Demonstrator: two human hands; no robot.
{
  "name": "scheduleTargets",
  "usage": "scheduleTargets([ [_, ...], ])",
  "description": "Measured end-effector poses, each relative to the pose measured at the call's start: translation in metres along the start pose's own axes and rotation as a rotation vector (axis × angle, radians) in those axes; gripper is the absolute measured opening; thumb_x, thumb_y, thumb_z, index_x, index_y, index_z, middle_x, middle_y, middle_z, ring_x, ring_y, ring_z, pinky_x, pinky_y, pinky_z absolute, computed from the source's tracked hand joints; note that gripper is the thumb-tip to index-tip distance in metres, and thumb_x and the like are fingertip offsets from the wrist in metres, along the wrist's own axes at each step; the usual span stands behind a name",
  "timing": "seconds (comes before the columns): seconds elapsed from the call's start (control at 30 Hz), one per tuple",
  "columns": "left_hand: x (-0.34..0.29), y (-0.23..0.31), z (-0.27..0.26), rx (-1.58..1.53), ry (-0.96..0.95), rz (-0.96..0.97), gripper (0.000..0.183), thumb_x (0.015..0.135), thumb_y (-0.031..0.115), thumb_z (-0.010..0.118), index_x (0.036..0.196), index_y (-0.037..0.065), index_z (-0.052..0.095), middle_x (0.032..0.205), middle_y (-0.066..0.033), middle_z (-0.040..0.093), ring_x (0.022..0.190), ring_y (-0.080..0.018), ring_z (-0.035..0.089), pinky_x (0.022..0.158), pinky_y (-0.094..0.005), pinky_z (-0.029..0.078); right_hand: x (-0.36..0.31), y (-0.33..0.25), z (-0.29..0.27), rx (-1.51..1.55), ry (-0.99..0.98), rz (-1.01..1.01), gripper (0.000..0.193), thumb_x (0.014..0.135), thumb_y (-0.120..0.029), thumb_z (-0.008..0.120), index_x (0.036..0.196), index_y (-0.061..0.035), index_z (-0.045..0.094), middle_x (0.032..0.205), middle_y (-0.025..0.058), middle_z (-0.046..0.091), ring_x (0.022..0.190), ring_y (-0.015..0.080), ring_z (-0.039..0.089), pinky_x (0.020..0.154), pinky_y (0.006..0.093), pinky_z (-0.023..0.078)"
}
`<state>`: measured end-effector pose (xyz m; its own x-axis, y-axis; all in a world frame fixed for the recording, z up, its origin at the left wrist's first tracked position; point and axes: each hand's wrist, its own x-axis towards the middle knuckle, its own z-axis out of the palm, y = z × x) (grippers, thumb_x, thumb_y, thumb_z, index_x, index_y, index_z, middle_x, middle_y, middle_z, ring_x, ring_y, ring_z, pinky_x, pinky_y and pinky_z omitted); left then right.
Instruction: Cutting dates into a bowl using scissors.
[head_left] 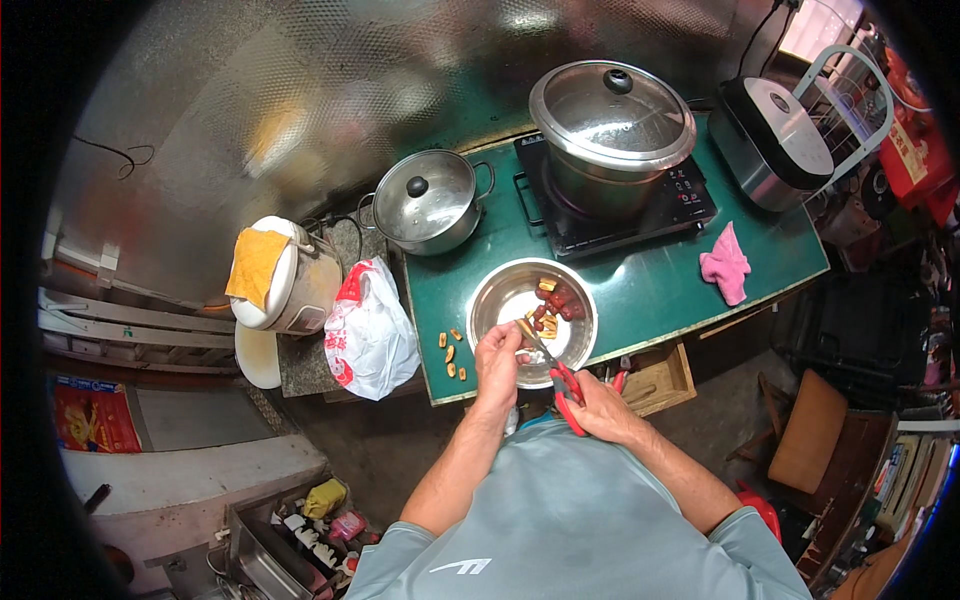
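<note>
My right hand (606,407) grips red-handled scissors (564,382). Their blades reach up and left over the rim of a steel bowl (482,299). At the blade tips is my left hand (497,358), its fingers pinched together. What it pinches is too small and covered to name. Dark red, date-like fruits (566,304) lie in the right half of the bowl, with several tan cut pieces (547,327) among them. Left of the bowl, several small tan oblong pieces with dark middles (450,353) lie on the green table (630,300).
A lidded pot (425,215) stands behind the bowl. A bigger lidded pot (610,150) sits on a black cooktop (570,238). To the right are a pink cloth (726,266) and a silver-black appliance (775,140). A white plastic bag (372,335) and a cloth-topped cooker (300,290) are left.
</note>
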<state>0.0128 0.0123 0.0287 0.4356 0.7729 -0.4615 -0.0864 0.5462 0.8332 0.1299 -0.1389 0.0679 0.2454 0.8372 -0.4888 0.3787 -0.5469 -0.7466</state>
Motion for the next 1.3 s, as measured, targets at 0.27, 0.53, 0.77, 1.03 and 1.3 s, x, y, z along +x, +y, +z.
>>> scheduleTargets([
  [0.27,0.001,-0.001,0.000,0.018,0.010,0.028,0.019,0.095,0.018,0.058,0.107,0.004,0.061,0.092,-0.0007,0.065,0.079,-0.0077,0.059,0.062,-0.0217,0.049,0.001,0.005,0.002,0.017,0.012,-0.043,0.047,0.089,-0.038,0.056,0.109,0.0041,0.051,0.102,0.0253,0.063,0.095,0.0418,0.062,0.082,0.0492,0.048],
  [0.53,0.003,-0.003,-0.003,0.024,0.007,0.016,0.021,0.095,0.018,0.058,0.109,0.002,0.060,0.092,-0.0015,0.064,0.078,-0.0077,0.058,0.062,-0.0217,0.049,0.002,0.011,0.007,0.037,0.007,-0.053,0.043,0.091,-0.037,0.056,0.109,0.0026,0.052,0.100,0.0278,0.063,0.097,0.0439,0.061,0.082,0.0494,0.048],
  [0.77,0.005,-0.007,-0.009,0.008,0.006,0.034,0.022,0.094,0.017,0.061,0.110,0.001,0.059,0.091,-0.0020,0.064,0.077,-0.0077,0.059,0.061,-0.0213,0.049,0.005,0.013,0.010,0.026,-0.006,-0.052,0.040,0.091,-0.033,0.057,0.108,0.0023,0.052,0.101,0.0269,0.063,0.098,0.0431,0.061,0.082,0.0488,0.048],
  [1.03,0.003,-0.009,-0.006,0.048,0.061,0.065,0.022,0.094,0.015,0.061,0.110,0.001,0.057,0.090,-0.0020,0.064,0.076,-0.0086,0.060,0.060,-0.0218,0.049,0.001,0.003,0.006,0.077,0.029,-0.035,0.041,0.090,-0.033,0.058,0.115,-0.0003,0.052,0.104,0.0243,0.063,0.095,0.0410,0.063,0.080,0.0482,0.049],
  [1.3,0.004,-0.009,-0.004,0.078,0.048,0.075,0.018,0.094,0.015,0.061,0.107,0.002,0.058,0.089,-0.0019,0.064,0.076,-0.0083,0.059,0.060,-0.0219,0.048,0.001,0.008,0.006,0.061,0.030,-0.053,0.043,0.089,-0.035,0.058,0.111,0.0015,0.052,0.097,0.0241,0.064,0.092,0.0407,0.064,0.078,0.0483,0.049],
])
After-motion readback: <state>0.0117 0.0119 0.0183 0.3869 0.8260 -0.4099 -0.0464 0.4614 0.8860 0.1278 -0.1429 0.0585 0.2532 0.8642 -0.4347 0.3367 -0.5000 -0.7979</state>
